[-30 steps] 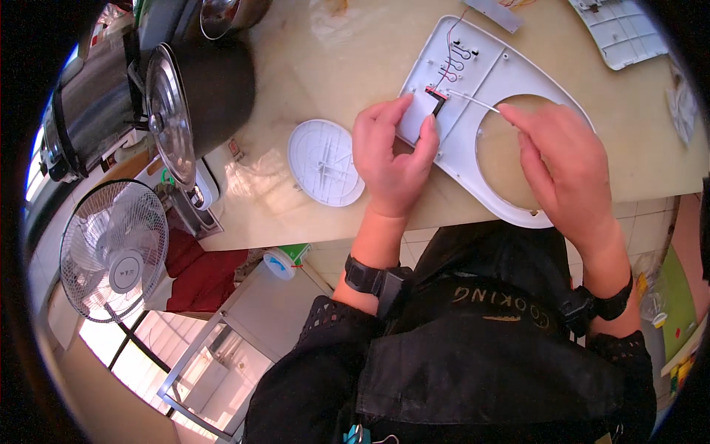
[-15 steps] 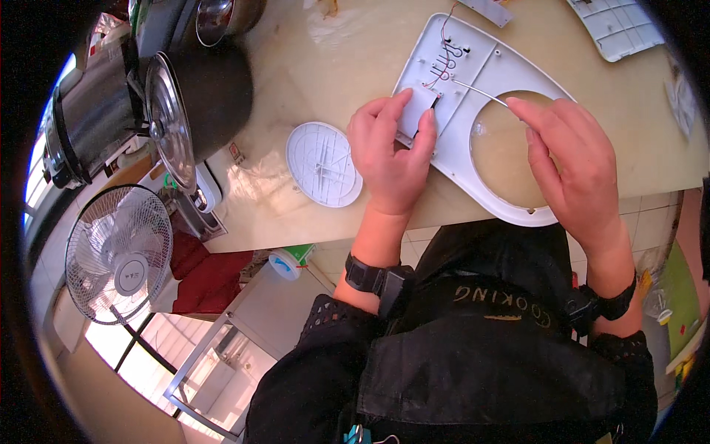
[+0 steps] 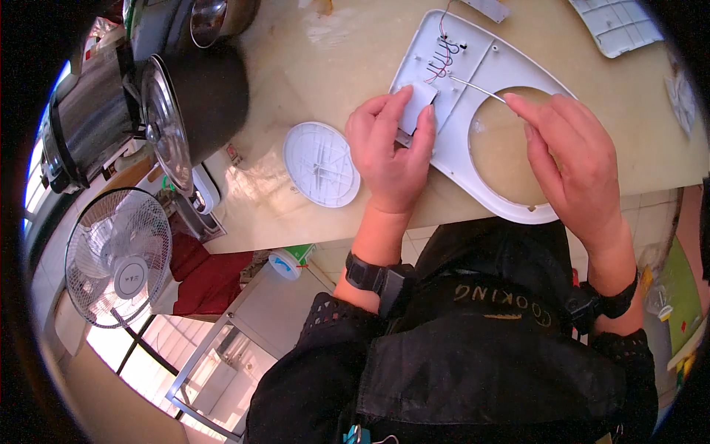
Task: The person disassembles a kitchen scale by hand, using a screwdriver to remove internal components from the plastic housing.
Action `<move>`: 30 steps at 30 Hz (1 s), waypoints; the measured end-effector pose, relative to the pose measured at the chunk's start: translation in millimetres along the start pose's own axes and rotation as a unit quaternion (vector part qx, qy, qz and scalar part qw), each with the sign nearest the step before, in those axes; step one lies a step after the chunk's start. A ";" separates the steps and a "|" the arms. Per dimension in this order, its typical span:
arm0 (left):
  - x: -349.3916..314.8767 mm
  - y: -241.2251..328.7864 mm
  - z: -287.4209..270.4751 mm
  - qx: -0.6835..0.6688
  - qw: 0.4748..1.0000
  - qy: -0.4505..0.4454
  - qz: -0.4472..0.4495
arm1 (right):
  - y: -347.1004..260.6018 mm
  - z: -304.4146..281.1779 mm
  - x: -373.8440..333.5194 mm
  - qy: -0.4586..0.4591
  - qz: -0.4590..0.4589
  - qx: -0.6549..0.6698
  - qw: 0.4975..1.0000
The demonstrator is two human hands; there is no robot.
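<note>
My left hand (image 3: 388, 152) grips a small flat white rectangular box (image 3: 418, 109) between thumb and fingers, over the left side of a white plastic housing (image 3: 521, 70). That housing has a large round opening at its near right end. Thin red and dark wires (image 3: 441, 62) wind between its pegs, close to the box. In my right hand (image 3: 577, 152), thumb and fingers are closed on a slim metal rod tool (image 3: 481, 89). Its far tip reaches the housing beside the wires; whether it touches them I cannot tell.
A round white ribbed cover (image 3: 322, 164) lies left of my left hand. At the far right is a white ribbed panel (image 3: 616, 26), and a small white strip (image 3: 488, 9) lies beyond the housing. Pots with a metal lid (image 3: 166, 122) and a fan (image 3: 118, 255) stand left.
The white box is tilted slightly differently, and the dark slit at its right edge no longer shows. The housing has shifted a little to the left. Both hands keep their grips.
</note>
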State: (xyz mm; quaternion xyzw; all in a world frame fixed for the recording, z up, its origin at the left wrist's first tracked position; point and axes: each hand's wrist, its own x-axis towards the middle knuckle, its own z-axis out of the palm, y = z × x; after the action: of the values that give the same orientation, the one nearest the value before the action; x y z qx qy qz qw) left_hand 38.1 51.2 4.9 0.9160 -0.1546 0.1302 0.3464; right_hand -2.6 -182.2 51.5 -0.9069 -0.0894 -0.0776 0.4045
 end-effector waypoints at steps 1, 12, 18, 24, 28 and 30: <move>-0.2 0.1 0.1 -0.001 1.000 0.000 -0.002 | 0.1 0.0 0.3 0.002 0.000 0.004 1.000; 2.1 0.7 -2.5 -0.006 0.999 0.028 0.030 | -6.6 2.1 0.7 0.013 0.094 0.139 0.986; 1.9 3.8 3.4 -0.035 0.999 0.032 0.019 | -0.5 -3.4 4.1 -0.007 0.106 0.126 0.986; -2.8 2.8 7.8 -0.037 0.998 0.046 0.005 | 14.3 -10.9 2.0 0.034 0.110 0.085 0.990; -3.8 0.4 7.1 -0.040 0.998 0.047 0.004 | 23.1 -15.4 0.8 0.034 0.112 0.074 0.990; -3.9 -0.4 7.6 -0.042 0.998 0.050 0.006 | 24.8 -14.6 0.1 0.032 0.107 0.072 0.991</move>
State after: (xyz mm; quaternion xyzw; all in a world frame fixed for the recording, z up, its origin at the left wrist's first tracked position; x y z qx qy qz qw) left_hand 35.6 47.1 -2.2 0.8922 -0.1480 0.1713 0.3909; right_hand 2.1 -209.4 43.3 -0.8770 0.0159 -0.0565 0.4769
